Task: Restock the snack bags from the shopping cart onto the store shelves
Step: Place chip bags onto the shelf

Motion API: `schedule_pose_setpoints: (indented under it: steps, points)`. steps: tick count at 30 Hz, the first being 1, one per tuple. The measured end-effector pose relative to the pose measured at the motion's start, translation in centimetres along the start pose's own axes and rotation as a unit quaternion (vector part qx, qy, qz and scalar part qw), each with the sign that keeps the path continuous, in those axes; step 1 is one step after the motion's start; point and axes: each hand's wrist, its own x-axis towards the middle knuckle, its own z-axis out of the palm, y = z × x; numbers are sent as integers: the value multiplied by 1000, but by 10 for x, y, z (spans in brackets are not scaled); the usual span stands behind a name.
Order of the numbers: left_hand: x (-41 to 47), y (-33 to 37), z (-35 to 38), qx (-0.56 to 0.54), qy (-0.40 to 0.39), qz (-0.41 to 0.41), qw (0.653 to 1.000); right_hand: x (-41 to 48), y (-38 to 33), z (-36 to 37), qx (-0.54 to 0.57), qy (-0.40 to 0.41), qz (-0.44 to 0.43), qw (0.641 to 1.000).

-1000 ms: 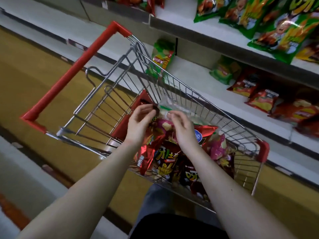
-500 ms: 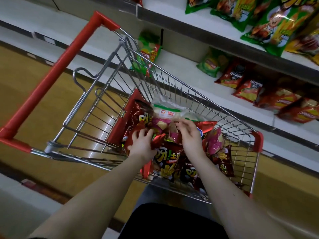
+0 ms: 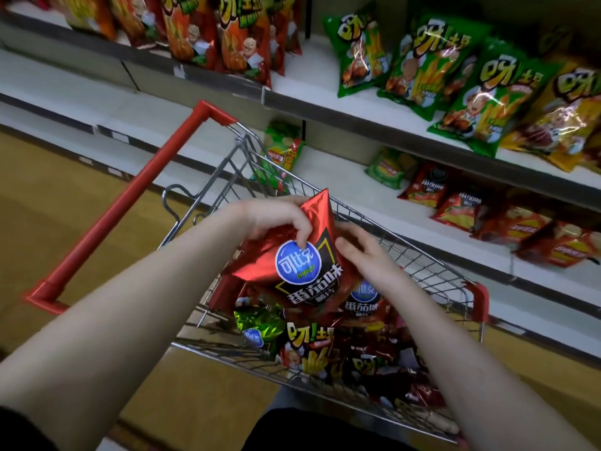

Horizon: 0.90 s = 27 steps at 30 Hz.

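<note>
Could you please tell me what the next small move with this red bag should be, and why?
Probably carry the red bag rightward toward the lower shelf. The left hand and right hand both grip it above the cart, and that shelf has bare space beside its shelved red bags. Whether the brands match is unclear.

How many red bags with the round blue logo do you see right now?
2. One red bag is held above the cart by the left hand and right hand. The second red bag lies in the cart just beneath it. The pile may hide more.
</note>
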Motion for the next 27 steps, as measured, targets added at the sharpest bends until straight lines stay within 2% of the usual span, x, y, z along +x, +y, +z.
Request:
schedule_pose_setpoints:
  steps: [4, 8, 11, 13, 15, 17, 18, 20, 23, 27]
  points:
    - [9, 26, 3, 13, -49, -43, 998, -6, -29, -17, 29, -38, -39, 998]
    - [15, 47, 8, 41, -57, -39, 997, -12, -43, -26, 49, -73, 4, 996]
    - [14, 61, 15, 76, -60, -26, 995, -14, -45, -27, 83, -52, 29, 995]
    - [15, 71, 16, 117, -15, 36, 992, -14, -42, -25, 115, -9, 43, 992]
    - [18, 79, 11, 159, 111, 150, 969, -14, -35, -25, 156, 48, 63, 985]
    - [20, 80, 2, 92, 252, 252, 930, -13, -29, -29, 195, 105, 85, 971]
    - [21, 76, -3, 32, 307, 274, 911, -13, -27, -32, 209, 126, 91, 966]
    - [24, 61, -10, -67, 374, 264, 887, -12, -25, -40, 215, 149, 96, 960]
    - [41, 21, -10, -179, 391, 179, 885, -11, -27, -50, 212, 157, 86, 961]
    - [71, -30, 6, -204, 397, 87, 891, -11, -29, -59, 218, 171, 76, 958]
